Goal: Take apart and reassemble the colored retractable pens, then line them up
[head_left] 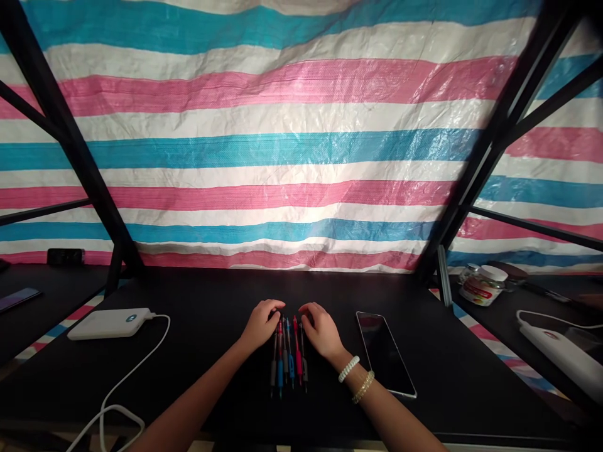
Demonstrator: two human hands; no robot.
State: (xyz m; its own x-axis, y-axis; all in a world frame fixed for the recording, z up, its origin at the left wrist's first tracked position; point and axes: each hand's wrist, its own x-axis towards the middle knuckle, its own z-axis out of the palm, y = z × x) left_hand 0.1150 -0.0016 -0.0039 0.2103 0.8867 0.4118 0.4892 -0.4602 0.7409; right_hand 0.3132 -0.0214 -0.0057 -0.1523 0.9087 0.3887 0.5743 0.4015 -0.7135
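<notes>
Head view | left hand [260,325] curled loosely over pens [288,358] | right hand [320,330] curled likewise | grip unclear

Striped tarpaulin wall [301,150] behind a black metal frame [506,119]

The woven plastic sheet, banded pink, white and teal, hangs creased and glossy, with bright glare low at its centre. Slanted black struts [28,108] cross both sides; a matte black tabletop [452,383] runs below, beside a lower black side shelf [47,320] at left.
</notes>
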